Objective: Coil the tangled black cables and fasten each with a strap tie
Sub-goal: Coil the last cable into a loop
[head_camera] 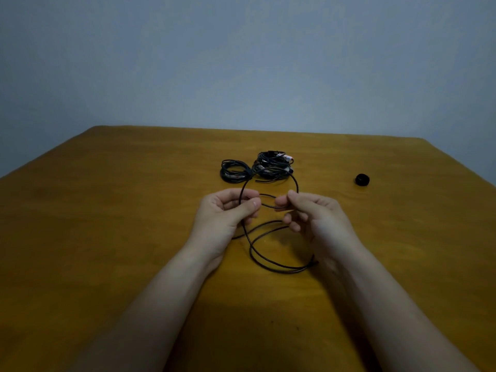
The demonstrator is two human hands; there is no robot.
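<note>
Head view: both hands are raised just above the wooden table (107, 224), close together but not touching. The left hand (228, 213) pinches a loose black cable (268, 261) between thumb and forefinger. The right hand (311, 213) pinches the same cable a short way along, so a short run of it spans the gap between the two thumbs. From the hands one loop of this cable arches up and away. Lower loops hang down and lie on the wood between the wrists, curving round to touch the right forearm.

Beyond the hands, near the middle of the table, lies a coiled bundle (232, 171), its turns gathered at one side by a dark strap (248, 176). Touching it on the right is a second bundle (273, 163), looser, with pale and reddish plugs showing at its far side. Whether this one is tied cannot be told. A small black roll (362, 180) sits well apart to the right.

The table's far edge runs straight across below a plain grey-blue wall (241, 63), and both far corners show. The side edges slant outward toward the frame edges. Bare wood spreads wide to the left of the left arm, between the right hand and the roll, and in front between the forearms
</note>
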